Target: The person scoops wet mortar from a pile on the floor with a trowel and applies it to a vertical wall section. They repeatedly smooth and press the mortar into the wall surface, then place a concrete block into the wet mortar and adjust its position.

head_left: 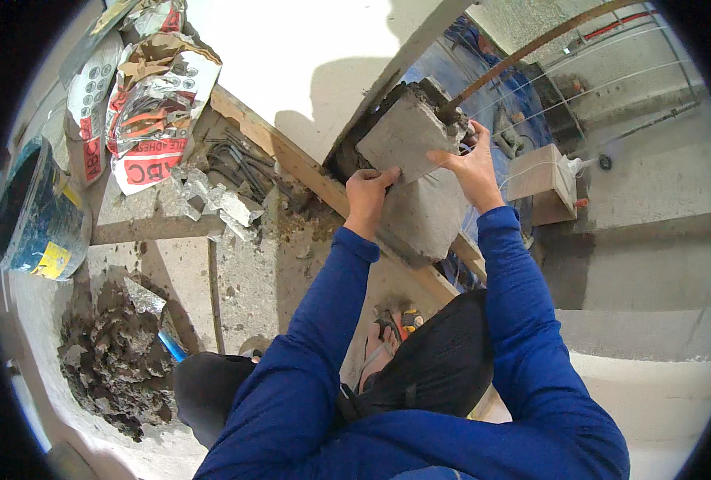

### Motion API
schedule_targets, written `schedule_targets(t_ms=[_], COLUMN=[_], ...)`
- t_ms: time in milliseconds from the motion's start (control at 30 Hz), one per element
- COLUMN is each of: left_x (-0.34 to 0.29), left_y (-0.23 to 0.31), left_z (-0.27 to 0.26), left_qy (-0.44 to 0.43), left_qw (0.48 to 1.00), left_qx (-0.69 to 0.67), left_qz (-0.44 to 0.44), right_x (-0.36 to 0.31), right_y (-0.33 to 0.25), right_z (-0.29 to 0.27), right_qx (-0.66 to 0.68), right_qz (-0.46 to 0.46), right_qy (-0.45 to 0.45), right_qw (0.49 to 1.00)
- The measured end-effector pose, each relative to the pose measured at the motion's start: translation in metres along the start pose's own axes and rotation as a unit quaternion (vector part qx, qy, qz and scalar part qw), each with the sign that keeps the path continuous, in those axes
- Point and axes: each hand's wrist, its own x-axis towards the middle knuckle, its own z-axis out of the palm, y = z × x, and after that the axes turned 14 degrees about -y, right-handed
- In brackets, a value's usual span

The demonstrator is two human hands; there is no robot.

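A flat grey tile piece (407,134) lies tilted over the top of a grey block (426,210), with dark mortar along its left and far edges. My left hand (367,198) grips the tile's near left corner, thumb and curled fingers at the edge. At the right edge my right hand (475,170) holds the same tile, thumb on its face and fingers behind it. The underside of the tile is hidden. A rusty rod (535,54) reaches down to the tile's far right corner.
At left, a trowel (143,296) with a blue handle rests on a mortar heap (115,360). Beyond stand a dark bucket (51,212) and torn paper bags (159,104). A wooden plank (279,148) runs beside a white panel (275,56). A pale box (535,180) is at right.
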Motion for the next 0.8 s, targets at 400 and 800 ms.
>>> schedule_targets(t_ms=[400, 800], left_x=[0.004, 0.01], left_y=[-0.002, -0.012], left_z=[0.0, -0.022], left_qy=[0.01, -0.058], left_qw=[0.999, 0.998], left_qx=[-0.051, -0.029], left_qz=[-0.011, -0.027], right_x=[-0.003, -0.004], right_y=[-0.008, -0.009], right_z=[0.009, 0.0], right_qx=[0.107, -0.041], right_qz=[-0.025, -0.026], right_qy=[0.008, -0.004], right_qw=[0.994, 0.999])
